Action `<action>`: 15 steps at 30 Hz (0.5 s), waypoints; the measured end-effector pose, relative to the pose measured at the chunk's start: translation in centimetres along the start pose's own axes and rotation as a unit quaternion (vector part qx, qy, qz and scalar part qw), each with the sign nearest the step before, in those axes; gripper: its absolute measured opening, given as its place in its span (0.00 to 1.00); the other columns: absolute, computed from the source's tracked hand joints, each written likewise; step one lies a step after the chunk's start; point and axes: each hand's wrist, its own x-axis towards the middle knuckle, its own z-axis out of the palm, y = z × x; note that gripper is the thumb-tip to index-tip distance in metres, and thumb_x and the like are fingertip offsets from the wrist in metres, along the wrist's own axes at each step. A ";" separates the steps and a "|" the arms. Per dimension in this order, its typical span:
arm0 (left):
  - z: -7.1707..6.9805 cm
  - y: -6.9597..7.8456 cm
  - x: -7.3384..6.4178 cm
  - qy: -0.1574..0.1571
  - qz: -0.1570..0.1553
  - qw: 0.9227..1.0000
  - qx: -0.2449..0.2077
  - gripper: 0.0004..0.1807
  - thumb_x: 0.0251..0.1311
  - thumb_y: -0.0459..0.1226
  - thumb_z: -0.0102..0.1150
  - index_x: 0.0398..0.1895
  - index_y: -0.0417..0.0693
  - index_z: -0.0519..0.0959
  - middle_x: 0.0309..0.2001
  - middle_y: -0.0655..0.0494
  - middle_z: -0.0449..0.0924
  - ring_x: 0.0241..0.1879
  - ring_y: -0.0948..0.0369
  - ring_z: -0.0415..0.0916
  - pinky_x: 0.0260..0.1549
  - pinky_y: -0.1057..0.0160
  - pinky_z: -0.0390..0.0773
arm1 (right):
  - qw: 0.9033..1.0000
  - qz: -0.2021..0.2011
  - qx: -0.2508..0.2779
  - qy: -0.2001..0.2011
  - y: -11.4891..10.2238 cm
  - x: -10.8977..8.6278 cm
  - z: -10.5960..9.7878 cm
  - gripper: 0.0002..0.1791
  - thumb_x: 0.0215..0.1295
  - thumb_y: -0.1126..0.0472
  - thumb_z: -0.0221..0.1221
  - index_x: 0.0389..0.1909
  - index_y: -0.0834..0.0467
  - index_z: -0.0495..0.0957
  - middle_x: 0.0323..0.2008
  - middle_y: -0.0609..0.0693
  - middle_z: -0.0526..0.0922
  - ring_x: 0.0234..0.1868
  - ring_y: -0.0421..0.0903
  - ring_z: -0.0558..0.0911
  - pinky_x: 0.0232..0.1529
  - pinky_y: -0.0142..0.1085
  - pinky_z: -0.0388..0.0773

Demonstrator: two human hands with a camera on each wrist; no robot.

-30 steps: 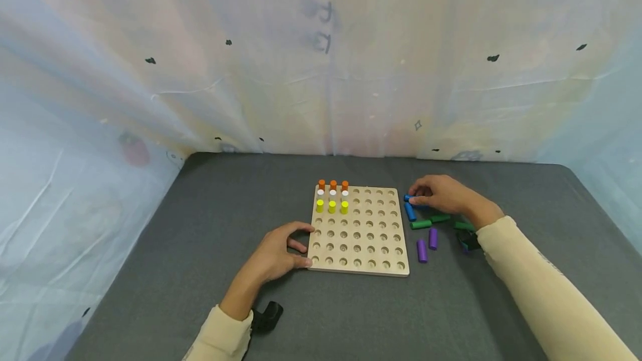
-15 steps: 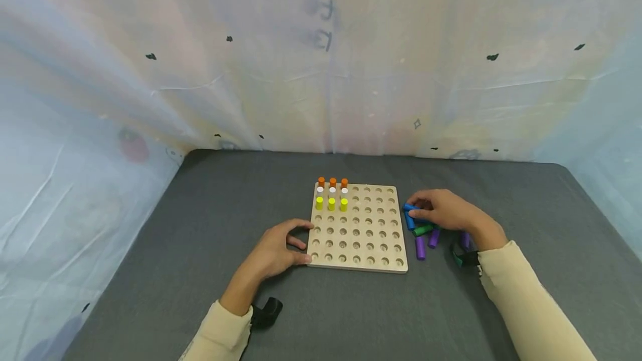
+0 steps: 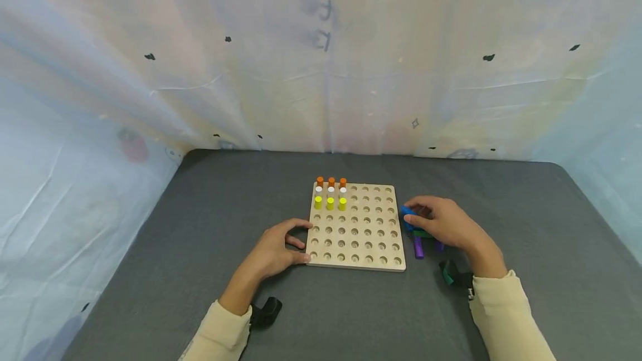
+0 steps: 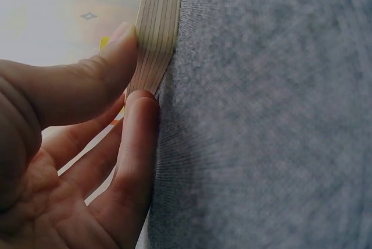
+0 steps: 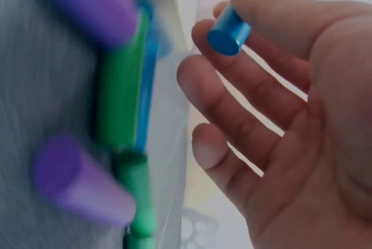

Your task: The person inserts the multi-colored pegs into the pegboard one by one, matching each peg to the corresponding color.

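Observation:
A square wooden pegboard (image 3: 361, 241) with rows of holes lies on the grey cloth. Its back left corner carries three orange pegs (image 3: 331, 181), three white pegs (image 3: 331, 190) and three yellow pegs (image 3: 330, 204). My left hand (image 3: 275, 249) rests against the board's left edge, thumb by the near corner; the left wrist view shows the thumb and little finger at the layered wood edge. Just right of the board, my right hand (image 3: 446, 224) pinches a blue peg (image 5: 228, 35) between thumb and fingers. The hand partly hides the loose pegs beneath it.
Under and beside the right hand lie green pegs (image 5: 121, 92) and purple pegs (image 3: 418, 248), with more blue (image 5: 147, 92) behind the green. A black wrist strap (image 3: 267, 313) sits at the left cuff. A pale printed curtain (image 3: 371, 71) hangs behind the table.
The right hand has come toward the near side, over the loose pegs, and now lifts a blue peg in its fingertips. The left hand stays at the board's edge.

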 end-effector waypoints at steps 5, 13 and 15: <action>0.2 -0.3 -0.1 -0.002 -0.011 1.000 -0.001 0.36 0.43 0.33 0.80 0.58 0.67 0.78 0.36 0.59 0.85 0.37 0.63 0.80 0.43 0.54 0.78 | 1.000 0.000 0.028 0.005 -2.9 -0.6 1.1 0.17 0.69 0.49 0.62 0.55 0.48 0.81 0.37 0.45 0.84 0.31 0.42 0.77 0.30 0.36 0.72; -0.1 -0.3 0.1 -0.006 -0.001 1.000 -0.007 0.36 0.43 0.34 0.79 0.58 0.68 0.79 0.36 0.59 0.85 0.37 0.64 0.81 0.43 0.54 0.78 | 0.994 -0.036 0.099 0.012 -8.0 -0.9 3.0 0.15 0.67 0.48 0.64 0.53 0.45 0.82 0.36 0.45 0.84 0.29 0.43 0.78 0.23 0.35 0.71; -0.1 -0.2 0.1 -0.010 0.003 1.000 -0.010 0.35 0.44 0.34 0.79 0.58 0.68 0.79 0.36 0.59 0.85 0.37 0.64 0.81 0.42 0.55 0.78 | 0.993 -0.038 0.114 0.014 -9.1 -0.6 3.4 0.14 0.66 0.49 0.64 0.52 0.44 0.82 0.38 0.44 0.84 0.30 0.43 0.78 0.22 0.36 0.71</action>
